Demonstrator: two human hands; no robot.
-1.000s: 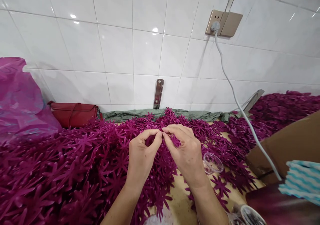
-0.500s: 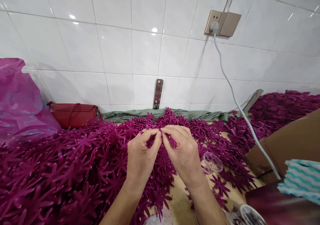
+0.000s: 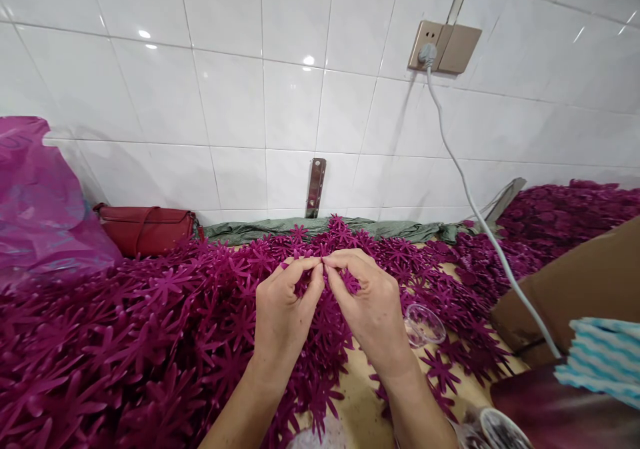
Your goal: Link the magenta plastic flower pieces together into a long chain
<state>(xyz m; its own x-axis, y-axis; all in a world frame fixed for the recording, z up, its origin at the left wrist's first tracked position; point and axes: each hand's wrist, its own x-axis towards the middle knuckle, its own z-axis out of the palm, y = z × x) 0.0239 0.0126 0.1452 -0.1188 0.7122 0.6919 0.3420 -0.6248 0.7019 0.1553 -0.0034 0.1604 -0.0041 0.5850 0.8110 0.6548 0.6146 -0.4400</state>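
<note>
My left hand (image 3: 285, 302) and my right hand (image 3: 370, 302) meet fingertip to fingertip above a heap of magenta flower-shaped pieces (image 3: 165, 349). Thumb and forefinger are pinched together on each hand. Whatever sits between the tips is too small to make out. Bits of magenta show behind the curled fingers, but I cannot tell whether they are held or lie in the heap beyond. A clear plastic cup (image 3: 425, 326) lies just right of my right wrist, among loose pieces.
A pink plastic bag (image 3: 45, 202) and a red handbag (image 3: 147, 229) stand at the left. On the right are a cardboard box (image 3: 575, 289), a striped cloth (image 3: 600, 359) and a grey power cord (image 3: 480, 216) hanging from a wall socket (image 3: 425, 36). A white-tiled wall (image 3: 225, 96) closes the back.
Both hands stay almost in place, fingertips still together. My right hand has turned slightly and shifted a little to the right.
</note>
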